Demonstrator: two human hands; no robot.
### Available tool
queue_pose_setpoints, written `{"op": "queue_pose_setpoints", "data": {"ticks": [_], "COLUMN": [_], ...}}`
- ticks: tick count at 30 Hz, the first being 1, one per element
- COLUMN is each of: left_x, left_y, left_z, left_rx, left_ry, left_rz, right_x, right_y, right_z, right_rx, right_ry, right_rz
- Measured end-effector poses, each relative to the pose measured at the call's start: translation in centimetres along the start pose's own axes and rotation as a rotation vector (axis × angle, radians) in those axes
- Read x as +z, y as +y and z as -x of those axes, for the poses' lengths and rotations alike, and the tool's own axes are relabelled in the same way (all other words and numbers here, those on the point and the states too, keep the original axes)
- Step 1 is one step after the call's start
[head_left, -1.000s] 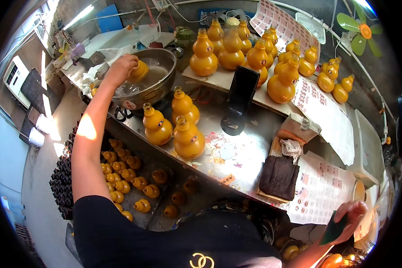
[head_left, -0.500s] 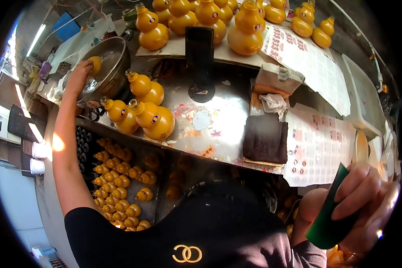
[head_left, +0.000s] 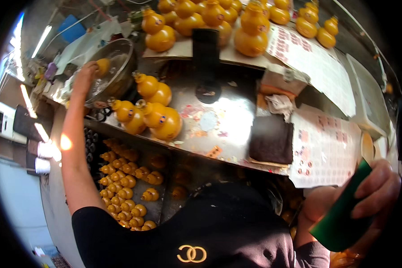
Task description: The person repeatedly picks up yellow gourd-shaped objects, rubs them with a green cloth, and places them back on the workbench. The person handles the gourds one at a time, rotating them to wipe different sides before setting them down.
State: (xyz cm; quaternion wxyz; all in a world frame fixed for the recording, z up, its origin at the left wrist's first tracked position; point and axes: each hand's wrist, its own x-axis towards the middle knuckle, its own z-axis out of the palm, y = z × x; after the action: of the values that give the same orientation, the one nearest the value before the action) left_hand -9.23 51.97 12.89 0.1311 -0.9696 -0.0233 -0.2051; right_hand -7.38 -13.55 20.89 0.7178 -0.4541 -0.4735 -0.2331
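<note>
Left hand clamped on small gourd inside bowl; right hand grips green pad.

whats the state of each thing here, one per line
left hand: holding a small gourd in the bowl
bowl: upright on the counter
right hand: gripping a green piece
three big gourds: on the counter
brown cloth: lying flat

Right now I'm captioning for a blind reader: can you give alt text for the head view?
A person's left hand holds a small yellow gourd in a metal bowl on a steel counter, while the right hand grips a green pad. Larger yellow gourds stand beside the bowl.
</note>
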Motion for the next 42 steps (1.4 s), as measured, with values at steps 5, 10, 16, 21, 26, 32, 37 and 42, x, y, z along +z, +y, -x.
{"op": "queue_pose_setpoints", "data": {"ticks": [5, 10, 16, 21, 26, 32, 37, 42], "left_x": [-0.7, -0.6, -0.9, -0.6, -0.3, 2.1, -0.5, -3.8], "left_y": [0.3, 1.3, 1.4, 0.8, 0.5, -3.1, -23.0, -10.9], "left_z": [0.6, -0.4, -1.4, -1.4, -1.7, -3.1, 5.8, -3.0], "left_rx": [-0.035, -0.08, 0.017, 0.094, 0.317, -0.161, -0.229, -0.161], "left_ry": [-0.016, -0.123, -0.066, -0.12, -0.192, 0.091, 0.299, 0.43], "left_rz": [0.096, 0.052, -0.117, -0.263, -0.358, 0.02, -0.591, 0.003], "right_x": [-1.3, -2.2, -2.2, -4.0, -5.4, -6.4, -4.7, -4.2], "right_y": [0.6, 2.6, 3.4, 3.6, 3.3, 2.0, 3.4, 3.8], "right_z": [1.1, 3.9, 5.3, 7.0, 8.2, 9.7, 8.8, 8.9], "right_rx": [0.008, 0.098, 0.193, 0.284, 0.346, 0.35, 0.464, 0.638], "right_ry": [0.012, 0.043, 0.075, 0.153, 0.204, 0.366, 0.301, 0.239], "right_rz": [-0.018, 0.136, 0.322, 0.274, 0.269, 0.425, 0.232, 0.246]}}
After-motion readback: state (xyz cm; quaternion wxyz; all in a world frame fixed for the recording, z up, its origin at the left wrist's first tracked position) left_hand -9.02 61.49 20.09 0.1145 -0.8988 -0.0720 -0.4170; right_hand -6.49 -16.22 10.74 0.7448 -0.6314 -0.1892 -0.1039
